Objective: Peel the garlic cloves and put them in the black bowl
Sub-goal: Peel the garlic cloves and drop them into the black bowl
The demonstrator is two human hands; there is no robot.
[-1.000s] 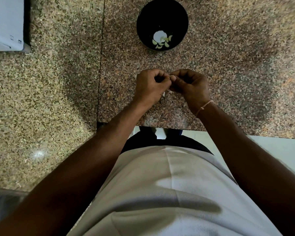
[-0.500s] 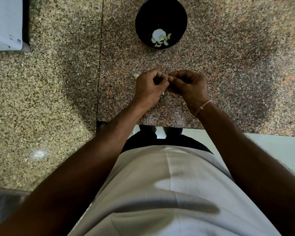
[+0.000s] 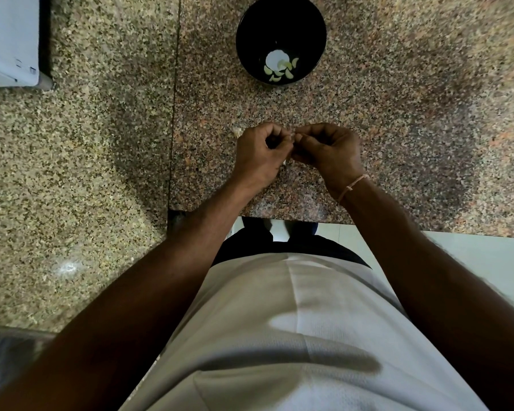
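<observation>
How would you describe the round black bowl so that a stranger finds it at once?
Look at the reddish speckled granite counter, straight ahead of the two hands. The round black bowl stands there, alone. Only it holds pale peeled garlic cloves.

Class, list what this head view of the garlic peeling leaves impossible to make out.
- Clove: hidden between the fingertips of the left hand and right hand.
- Count of cloves in the bowl: too small, overlapping.
- White appliance: cut off by the left edge.
- Scrap beside the left hand: too small.
</observation>
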